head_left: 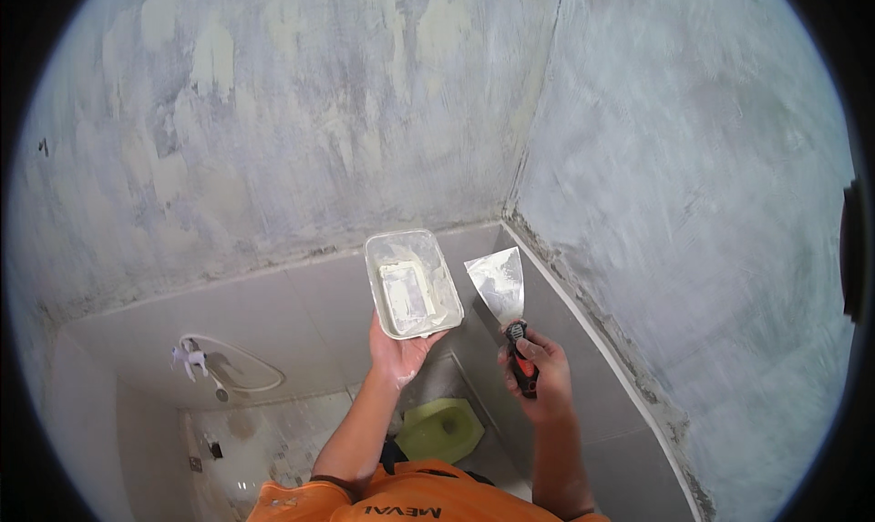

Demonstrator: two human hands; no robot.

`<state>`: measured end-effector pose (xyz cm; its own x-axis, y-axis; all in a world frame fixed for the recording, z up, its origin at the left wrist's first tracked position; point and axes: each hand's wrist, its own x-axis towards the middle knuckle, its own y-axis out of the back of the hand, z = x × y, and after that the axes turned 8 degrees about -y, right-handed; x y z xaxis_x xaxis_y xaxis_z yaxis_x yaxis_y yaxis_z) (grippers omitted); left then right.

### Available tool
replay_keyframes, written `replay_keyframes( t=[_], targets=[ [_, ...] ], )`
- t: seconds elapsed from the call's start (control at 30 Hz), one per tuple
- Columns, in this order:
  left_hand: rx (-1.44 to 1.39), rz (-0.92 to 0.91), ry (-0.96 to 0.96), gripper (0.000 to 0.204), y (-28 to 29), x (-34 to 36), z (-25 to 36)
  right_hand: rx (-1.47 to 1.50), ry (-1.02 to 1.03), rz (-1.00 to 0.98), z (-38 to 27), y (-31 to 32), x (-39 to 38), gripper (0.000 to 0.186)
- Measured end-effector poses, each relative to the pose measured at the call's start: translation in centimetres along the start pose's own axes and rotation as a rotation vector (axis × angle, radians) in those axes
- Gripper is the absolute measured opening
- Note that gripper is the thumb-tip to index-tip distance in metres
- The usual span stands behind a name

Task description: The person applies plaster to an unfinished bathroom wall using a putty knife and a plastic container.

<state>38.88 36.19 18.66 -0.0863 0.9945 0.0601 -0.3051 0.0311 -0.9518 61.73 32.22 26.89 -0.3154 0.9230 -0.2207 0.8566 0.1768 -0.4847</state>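
Shirt (483,504): filling lower edge.
Left grip (398,356): holding smeared tub (415,247).
Right grip (545,381): clasping scraper (501,283).
Wall (273,112): bearing pale patches, looking unfinished.

We see a clear tub (399,248), its open side toward us, its inside smeared with off-white paste. Just right of it, apart, we see a black-and-red-handled scraper (504,296), its flared, paste-streaked blade pointing away from us.

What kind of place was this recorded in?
Probably a bathroom, with its finishing incomplete. A yellow-green fixture looks like a squat toilet, a white hose fitting is on the tiled lower wall, and the upper wall is patchily coated.
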Motion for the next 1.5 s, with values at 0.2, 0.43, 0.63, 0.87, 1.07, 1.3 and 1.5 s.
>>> replay_keyframes(
  t=[0.2,0.43,0.63,0.87,1.07,1.3,1.5],
  targets=[
    [0.088,-0.101,-0.05,0.068,-1.3,4.4,4.5,0.153,-0.046,-0.137,-2.6,-3.9,6.3,0.03],
    [0.09,-0.135,-0.178,0.064,-0.1,8.3,9.9,-0.299,0.306,0.02,-6.4,-8.3,19.4,0.033],
    [0.063,0.099,-0.434,0.062,3.5,7.9,14.0,-1.207,0.506,0.675,-4.3,-13.7,31.3,0.029],
    [0.089,0.105,-0.494,0.062,6.4,8.4,15.4,-1.354,0.336,0.559,11.9,-10.8,34.8,0.044],
    [0.04,0.127,-0.467,0.061,5.8,7.5,15.9,-1.189,0.318,0.605,4.9,-11.1,29.6,0.056],
    [0.054,0.159,-0.428,0.062,4.9,7.9,14.8,-1.164,0.238,0.667,1.0,-12.9,38.5,0.04],
    [0.02,0.125,-0.469,0.06,4.7,8.4,14.8,-1.366,0.416,0.315,17.2,-4.1,34.2,0.062]
  ],
)
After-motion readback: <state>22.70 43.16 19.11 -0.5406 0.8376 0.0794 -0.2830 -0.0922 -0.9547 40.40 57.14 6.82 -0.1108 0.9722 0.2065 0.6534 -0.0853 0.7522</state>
